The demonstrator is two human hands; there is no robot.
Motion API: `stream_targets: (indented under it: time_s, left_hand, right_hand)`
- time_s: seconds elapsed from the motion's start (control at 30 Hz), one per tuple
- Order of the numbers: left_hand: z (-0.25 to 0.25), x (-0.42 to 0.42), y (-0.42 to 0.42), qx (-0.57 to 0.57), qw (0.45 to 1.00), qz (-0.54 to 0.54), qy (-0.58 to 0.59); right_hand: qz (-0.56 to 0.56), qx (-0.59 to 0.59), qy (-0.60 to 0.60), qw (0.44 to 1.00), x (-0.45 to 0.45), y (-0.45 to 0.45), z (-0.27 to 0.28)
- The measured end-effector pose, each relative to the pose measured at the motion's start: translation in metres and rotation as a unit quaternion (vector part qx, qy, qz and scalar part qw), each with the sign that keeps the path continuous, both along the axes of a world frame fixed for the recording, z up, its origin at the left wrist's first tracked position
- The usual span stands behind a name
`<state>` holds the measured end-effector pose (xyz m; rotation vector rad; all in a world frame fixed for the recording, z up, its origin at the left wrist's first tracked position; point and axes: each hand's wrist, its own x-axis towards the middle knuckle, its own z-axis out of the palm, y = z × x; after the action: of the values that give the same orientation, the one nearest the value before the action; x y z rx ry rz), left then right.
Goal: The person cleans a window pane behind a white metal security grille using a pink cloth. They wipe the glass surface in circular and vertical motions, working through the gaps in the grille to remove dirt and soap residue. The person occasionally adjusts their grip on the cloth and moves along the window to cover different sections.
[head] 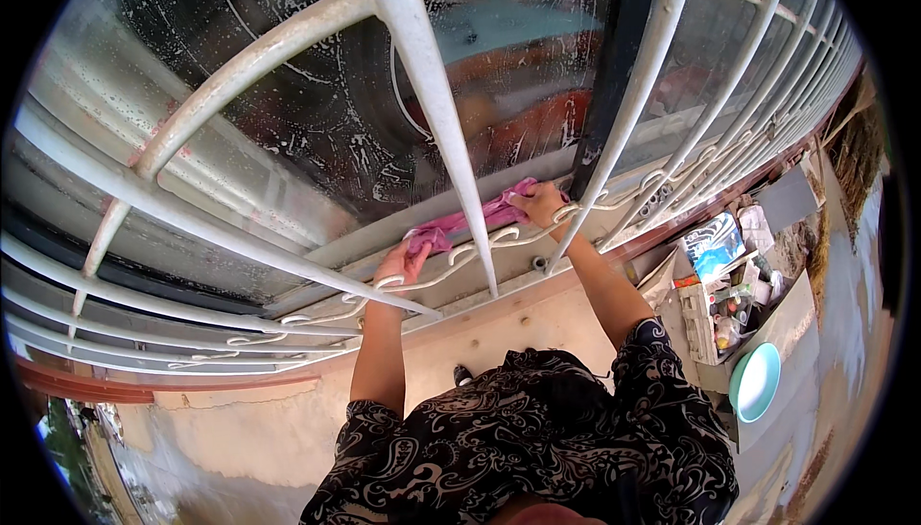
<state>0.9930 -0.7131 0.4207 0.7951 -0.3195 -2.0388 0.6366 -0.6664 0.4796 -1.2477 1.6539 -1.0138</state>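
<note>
A pink cloth (478, 219) is stretched between my two hands behind the white window bars, low along the window frame. My left hand (403, 264) grips its left end, and my right hand (541, 205) grips the other end near the dark upright of the frame. Both arms reach through gaps between the bars. Above the cloth, the window pane (316, 115) bears wet streaks, drops and white suds. A white metal bar (439, 86) passes in front of the cloth's middle and hides a small part of it.
White security bars (640, 86) with curled metal scrollwork (468, 255) surround the window. At the right stand a turquoise basin (755, 382) and a box of bottles and odds and ends (701, 327), beside cardboard (795, 309). A small pipe end (539, 262) sits on the ledge.
</note>
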Motion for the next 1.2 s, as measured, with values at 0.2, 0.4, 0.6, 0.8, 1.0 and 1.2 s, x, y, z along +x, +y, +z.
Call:
stream_targets:
  time_s: [0.2,0.4,0.6,0.8,1.0,1.2]
  left_hand:
    - [0.048,0.015,0.016,-0.062,0.989,0.09,0.097]
    - [0.022,0.013,0.026,-0.056,0.995,0.082,0.001]
    - [0.081,0.016,0.047,-0.075,0.942,0.317,0.075]
    - [0.094,0.007,0.053,-0.081,0.96,0.267,0.003]
    - [0.092,0.028,0.037,-0.109,0.926,0.357,0.058]
    - [0.145,0.017,0.035,-0.318,0.884,0.225,0.26]
  right_hand:
    - [-0.018,-0.087,-0.381,0.92,0.003,0.007,0.054]
    - [0.03,0.0,-0.311,0.95,-0.009,-0.004,-0.027]
    - [0.18,-0.033,-0.413,0.892,0.026,-0.003,0.094]
    - [0.247,0.05,-0.426,0.869,-0.003,-0.034,-0.007]
    - [0.307,0.015,-0.412,0.858,0.015,-0.034,0.058]
    - [0.293,-0.071,-0.495,0.815,0.024,-0.023,0.095]
